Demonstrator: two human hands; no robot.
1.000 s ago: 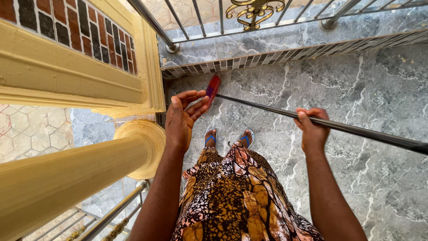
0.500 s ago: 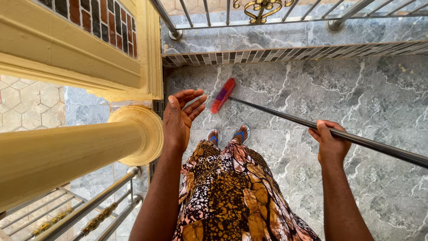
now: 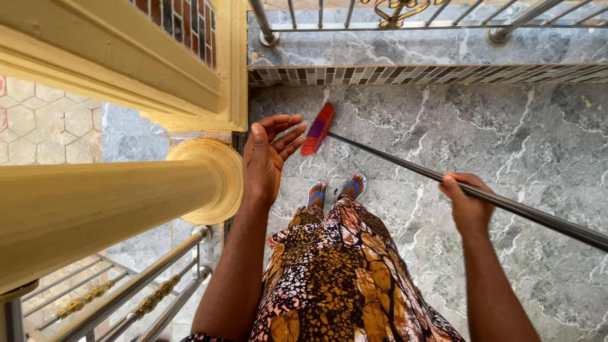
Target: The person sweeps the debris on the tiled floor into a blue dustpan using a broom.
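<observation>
right hand (image 3: 467, 206) gripping broom handle (image 3: 405, 168), left hand (image 3: 269, 155) open beside yellow column (image 3: 114, 206)

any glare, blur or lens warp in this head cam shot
Head view: sharp throughout, no motion blur on the left hand, the right hand or the broom head. Bright highlights streak the metal broom handle and the railing. Wide-angle warp stretches the yellow column at the left edge. Daylight is soft on the marble floor.

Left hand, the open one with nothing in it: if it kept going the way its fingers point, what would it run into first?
Probably the red broom head, just past the left hand in the picture. Depth is unclear: the broom sits lower, on the grey marble floor, so the hand may pass above it.
</observation>
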